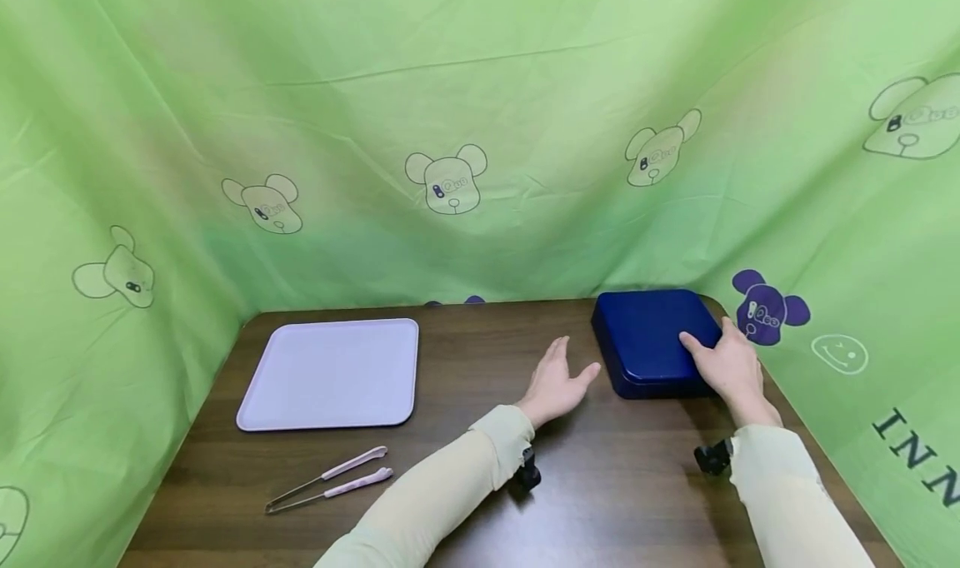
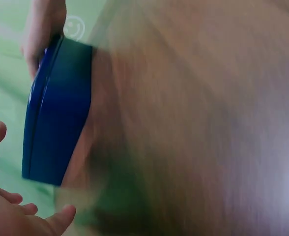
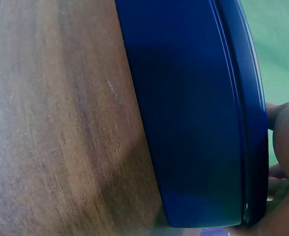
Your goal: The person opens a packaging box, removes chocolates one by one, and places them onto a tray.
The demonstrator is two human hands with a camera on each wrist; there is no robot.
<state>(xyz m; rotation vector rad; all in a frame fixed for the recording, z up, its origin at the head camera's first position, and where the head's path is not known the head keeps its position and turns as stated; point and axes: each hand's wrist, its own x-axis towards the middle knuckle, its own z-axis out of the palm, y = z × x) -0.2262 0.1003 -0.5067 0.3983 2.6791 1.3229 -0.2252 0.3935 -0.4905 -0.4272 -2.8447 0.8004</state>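
Observation:
A dark blue lidded box (image 1: 648,335) (image 2: 56,118) (image 3: 193,113) lies flat at the back right of the brown wooden table (image 1: 637,485). My right hand (image 1: 727,364) holds its near right corner, fingers laid over the lid's edge (image 3: 284,142). A short way left of the box my left hand (image 1: 558,385) hovers over the table with spread fingers (image 2: 16,216), touching nothing. The left wrist view is blurred.
A pale lilac tray (image 1: 330,372) lies bare at the back left. A pair of metal tongs with pink handles (image 1: 330,478) lies in front of it. Green printed cloth (image 1: 480,135) walls the table on three sides.

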